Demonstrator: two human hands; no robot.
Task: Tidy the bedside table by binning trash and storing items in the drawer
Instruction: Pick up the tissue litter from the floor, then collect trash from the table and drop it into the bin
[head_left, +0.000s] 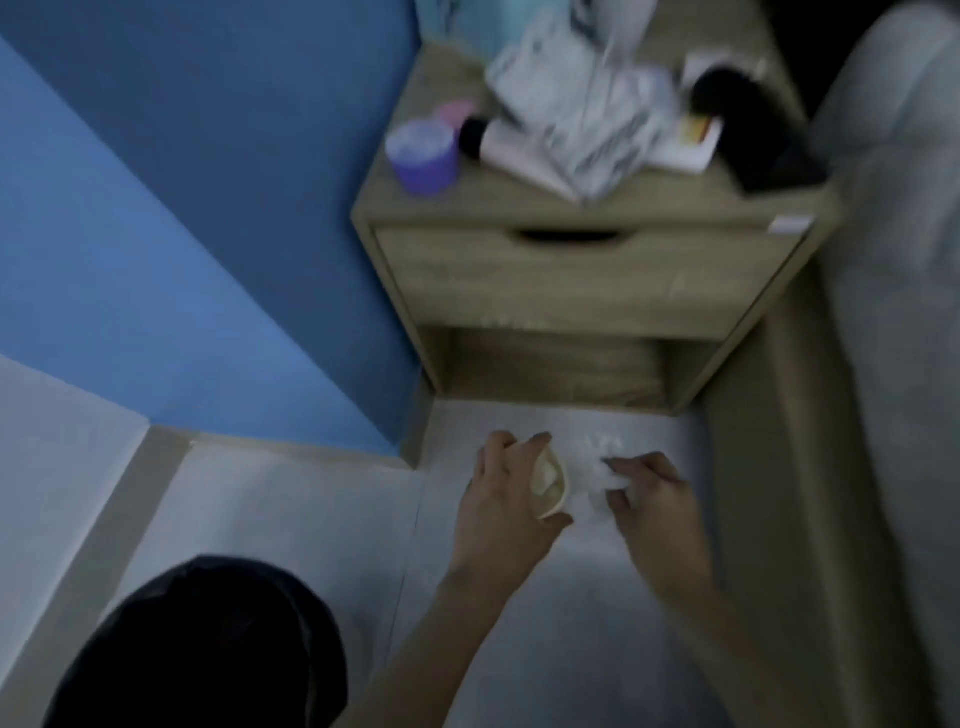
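Observation:
My left hand (506, 486) grips a cream paper cup (551, 486), tilted, with something pale inside it. My right hand (649, 491) pinches a crumpled white tissue (610, 478) low over the floor; another bit of white tissue (602, 444) lies just beyond it. Ahead stands the wooden bedside table (587, 208) with its drawer (587, 275) closed. On its top lie a purple cup (423, 156), a pink-white tube with a black cap (498, 148), crumpled white wrappers (587, 119), a small white box (693, 137) and a black object (758, 140). The view is blurred.
A dark round bin (208, 644) sits at the lower left on the pale floor. A blue wall (208, 208) runs along the left. A grey bed (893, 260) with a beige frame flanks the right. An open shelf (556, 369) lies under the drawer.

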